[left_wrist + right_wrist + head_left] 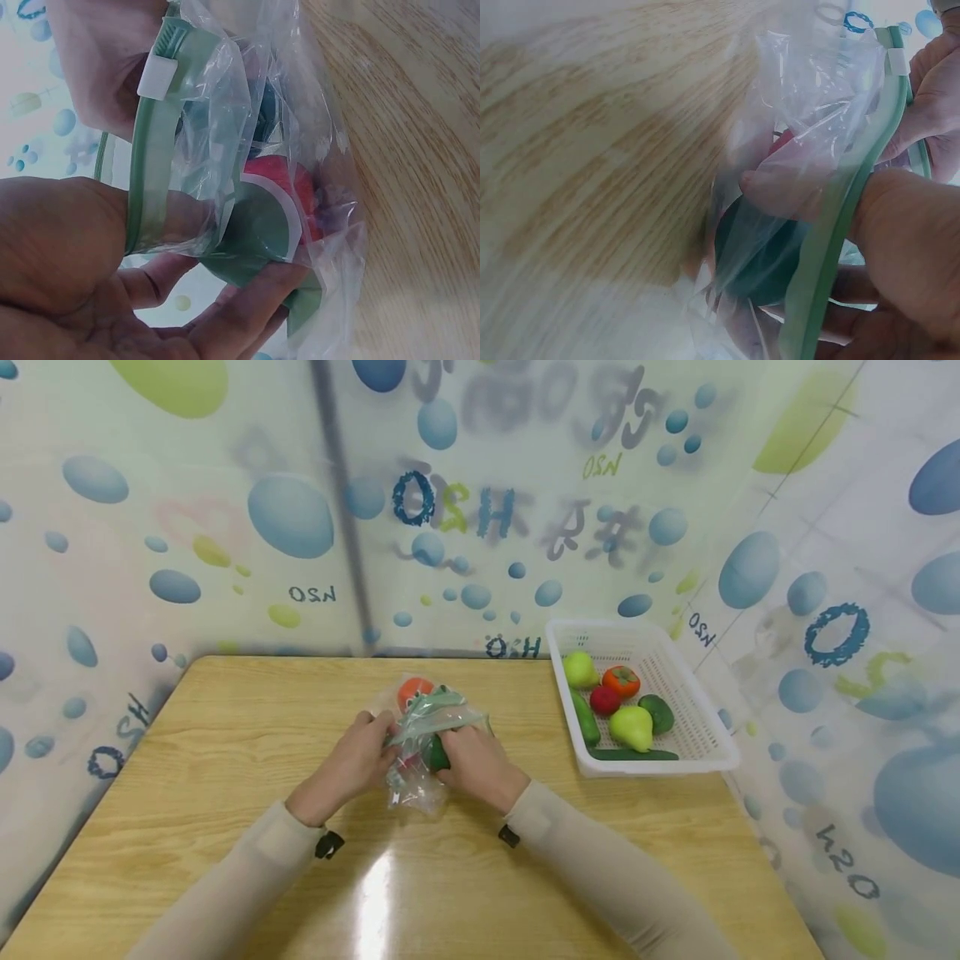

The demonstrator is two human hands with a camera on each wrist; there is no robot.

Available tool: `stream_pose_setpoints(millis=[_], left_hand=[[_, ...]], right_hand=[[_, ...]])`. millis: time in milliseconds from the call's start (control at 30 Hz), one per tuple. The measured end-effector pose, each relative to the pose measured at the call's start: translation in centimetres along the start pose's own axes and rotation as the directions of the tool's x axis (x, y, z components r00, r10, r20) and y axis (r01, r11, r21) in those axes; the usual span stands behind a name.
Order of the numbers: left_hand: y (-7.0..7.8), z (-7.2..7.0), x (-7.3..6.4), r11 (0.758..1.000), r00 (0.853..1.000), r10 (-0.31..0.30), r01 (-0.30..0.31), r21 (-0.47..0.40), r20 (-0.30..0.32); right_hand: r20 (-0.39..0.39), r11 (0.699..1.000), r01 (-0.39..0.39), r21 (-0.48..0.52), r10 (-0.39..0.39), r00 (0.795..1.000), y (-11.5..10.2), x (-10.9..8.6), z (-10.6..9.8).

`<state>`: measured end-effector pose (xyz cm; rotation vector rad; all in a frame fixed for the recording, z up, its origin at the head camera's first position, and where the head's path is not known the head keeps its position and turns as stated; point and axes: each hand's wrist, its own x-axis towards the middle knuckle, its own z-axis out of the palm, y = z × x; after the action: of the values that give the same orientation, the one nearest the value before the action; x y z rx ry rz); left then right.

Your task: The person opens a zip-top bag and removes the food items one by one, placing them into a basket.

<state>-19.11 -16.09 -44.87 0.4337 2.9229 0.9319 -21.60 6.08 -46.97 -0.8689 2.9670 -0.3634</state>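
A clear zip bag (417,795) with a green rim and a white slider (157,77) is held over the table's middle. My left hand (356,758) pinches its mouth, thumb inside and fingers outside the plastic. Through that mouth reaches my right hand (483,766), gripping a dark green rounded fruit or vegetable (757,255) in the bag. Something red (281,176) shows inside, partly covered by a green printed patch (262,221). Just beyond the bag's rim appears an orange-red round fruit (415,692); whether it lies inside or behind the bag I cannot tell.
A white perforated basket (705,752) stands at the table's right rear. In it lie green pears (632,728), a persimmon (621,682), a red fruit (604,700), a dark green fruit (657,714) and cucumber-like vegetables (585,718). Patterned curtains surround the wooden table (247,727).
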Motion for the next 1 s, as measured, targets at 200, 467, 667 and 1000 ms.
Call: stream_pose_setpoints(millis=[200,467,667,1000], left_hand=[[-0.1,0.0,0.1,1.0,1.0,0.003,-0.003,-0.002,0.007],[-0.4,-0.1,0.1,1.0,1.0,0.004,-0.004,-0.011,0.006],[-0.4,0.0,0.1,1.0,1.0,-0.01,0.011,-0.011,0.011],[-0.4,-0.2,0.2,1.0,1.0,-0.013,0.013,-0.011,0.015]], right_hand=[[-0.024,1.0,0.005,-0.001,-0.005,1.0,0.0,-0.6,-0.4],[-0.041,1.0,0.018,0.004,-0.018,0.999,-0.3,-1.3,-0.8],[-0.047,1.0,0.03,-0.002,-0.03,0.998,-0.4,-1.7,-1.2],[-0.065,0.999,0.046,0.029,-0.044,0.997,-0.4,-2.4,-2.2]])
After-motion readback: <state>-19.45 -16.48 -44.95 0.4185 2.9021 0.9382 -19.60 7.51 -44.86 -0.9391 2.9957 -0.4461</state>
